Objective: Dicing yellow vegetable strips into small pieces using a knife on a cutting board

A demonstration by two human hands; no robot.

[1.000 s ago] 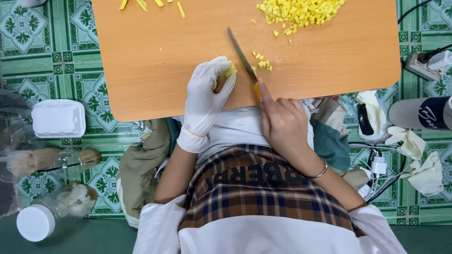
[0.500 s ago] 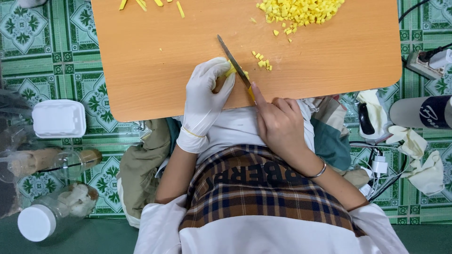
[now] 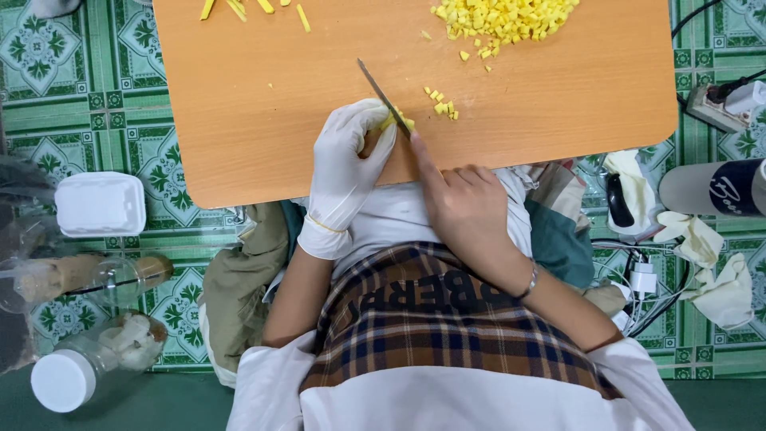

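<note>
The thin steel knife (image 3: 381,96) has been tilted further left since earlier, gripped in the bare right hand (image 3: 463,203); the white-gloved left hand (image 3: 347,164) is curled over the yellow vegetable strip (image 3: 396,121) on the round-cornered wooden board (image 3: 263,120).

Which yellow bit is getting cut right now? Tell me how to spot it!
Find the big wooden board. Near its closer edge, a white-gloved left hand pinches a yellow piece right under the knife. The other yellow bits lie loose: a big diced heap and some strips at the far edge, a few cubes beside the blade.
</note>
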